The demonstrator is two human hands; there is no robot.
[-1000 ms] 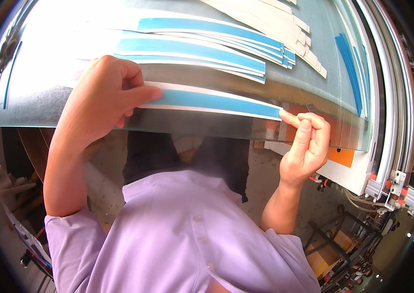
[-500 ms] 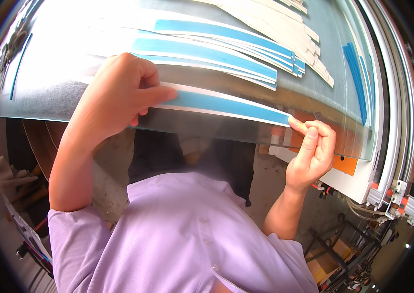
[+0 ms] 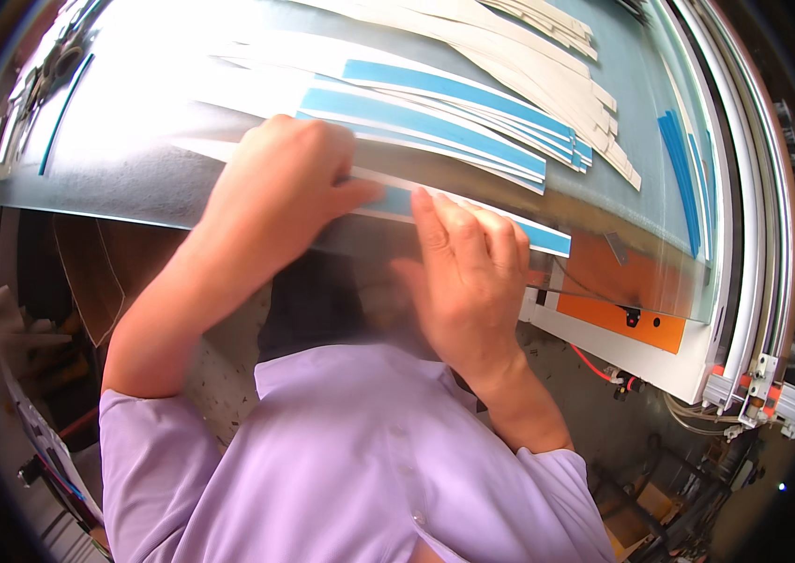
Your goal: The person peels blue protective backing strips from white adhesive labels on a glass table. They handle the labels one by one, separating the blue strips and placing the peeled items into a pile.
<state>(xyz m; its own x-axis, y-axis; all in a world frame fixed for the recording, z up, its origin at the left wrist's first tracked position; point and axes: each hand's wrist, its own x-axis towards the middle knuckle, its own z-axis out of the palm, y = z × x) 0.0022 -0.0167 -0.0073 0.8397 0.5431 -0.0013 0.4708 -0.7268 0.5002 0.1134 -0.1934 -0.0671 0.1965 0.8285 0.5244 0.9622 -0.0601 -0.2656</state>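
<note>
Lying along the six o'clock edge of the surface [image 3: 130, 178], a blue-and-white strip [image 3: 547, 240] slants from ten toward four o'clock; the left hand [image 3: 289, 178] rests its thumb on it, grip too blurred to judge; the right hand [image 3: 474, 272], grip unclenched, lays fingers across it; stacked strips [image 3: 435, 124] sit at twelve

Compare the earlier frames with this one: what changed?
The right hand has left the right end of the long, flat blue-and-white strip and moved left along it; its fingers now lie extended over the strip, near the left hand. The left hand stays at the strip; the piled blue-and-white strips lie as before.
</note>
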